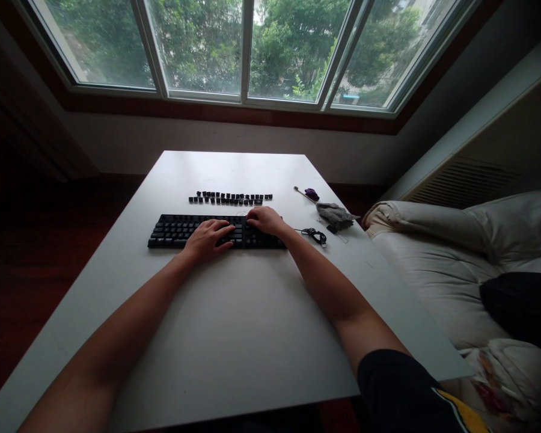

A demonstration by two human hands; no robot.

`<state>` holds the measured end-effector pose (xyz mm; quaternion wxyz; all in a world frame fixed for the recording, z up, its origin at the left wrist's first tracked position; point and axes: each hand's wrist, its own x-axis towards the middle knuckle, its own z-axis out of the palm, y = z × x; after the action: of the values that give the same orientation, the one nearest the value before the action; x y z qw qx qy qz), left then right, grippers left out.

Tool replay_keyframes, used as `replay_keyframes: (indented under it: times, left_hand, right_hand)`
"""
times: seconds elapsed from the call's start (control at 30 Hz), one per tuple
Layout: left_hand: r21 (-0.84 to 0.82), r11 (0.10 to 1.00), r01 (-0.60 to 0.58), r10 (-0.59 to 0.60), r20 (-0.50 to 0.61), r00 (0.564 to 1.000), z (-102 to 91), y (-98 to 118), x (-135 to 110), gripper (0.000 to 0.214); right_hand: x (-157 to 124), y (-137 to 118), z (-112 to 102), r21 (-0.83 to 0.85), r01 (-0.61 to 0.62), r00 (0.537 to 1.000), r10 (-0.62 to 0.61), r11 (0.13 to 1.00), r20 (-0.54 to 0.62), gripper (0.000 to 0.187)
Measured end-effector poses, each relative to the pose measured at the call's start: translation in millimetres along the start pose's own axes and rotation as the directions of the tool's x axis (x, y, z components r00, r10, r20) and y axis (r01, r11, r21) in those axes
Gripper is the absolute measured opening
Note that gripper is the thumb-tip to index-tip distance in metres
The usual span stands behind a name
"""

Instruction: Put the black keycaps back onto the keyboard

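Observation:
A black keyboard (171,231) lies on the white table, its left part fully covered with keys. Over its middle rests my left hand (205,240), palm down, with fingers and thumb spread on the keys. My right hand (265,219) bends over the keyboard's upper right part, fingers curled down and closed together. What is between those fingertips, if anything, is too small and shadowed to make out. Behind the keyboard, loose black keycaps (211,195) stand in two rough rows.
Right of the keyboard lie a coiled black cable (314,234), a crumpled grey cloth (336,214), a thin-handled brush (301,192) and a small purple item (312,194). A pale sofa (424,258) flanks the white table (234,337). Windows (288,54) are beyond.

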<state>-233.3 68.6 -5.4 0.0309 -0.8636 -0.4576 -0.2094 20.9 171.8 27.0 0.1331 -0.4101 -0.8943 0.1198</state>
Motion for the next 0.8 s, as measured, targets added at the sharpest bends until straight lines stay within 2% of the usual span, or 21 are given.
replay_keyframes:
  times: [0.3, 0.4, 0.67, 0.8]
  left_hand:
    - [-0.012, 1.0, 0.003, -0.003, -0.006, 1.0, 1.8, -2.0, -0.6, 0.051]
    - [-0.017, 1.0, 0.005, -0.006, -0.01, 1.0, 1.5, -1.9, -0.7, 0.051]
    - [-0.009, 1.0, 0.001, -0.001, -0.008, 1.0, 0.4, -1.5, -1.2, 0.05]
    - [-0.019, 1.0, 0.005, -0.005, -0.009, 1.0, -0.9, -0.5, -1.0, 0.05]
  right_hand:
    - [-3.8, -29.6, -4.0, -0.246, -0.071, 0.996, 0.083, 0.967, 0.038, 0.019]
    - [-2.2, -31.1, -5.7, -0.292, -0.049, 0.995, 0.072, 0.955, 0.069, 0.019]
    - [5.8, -14.9, -8.6, -0.201, -0.033, 0.995, 0.052, 0.979, 0.089, 0.018]
    - [17.0, -9.8, -12.0, -0.163, -0.025, 0.988, 0.049, 0.986, 0.145, 0.015]
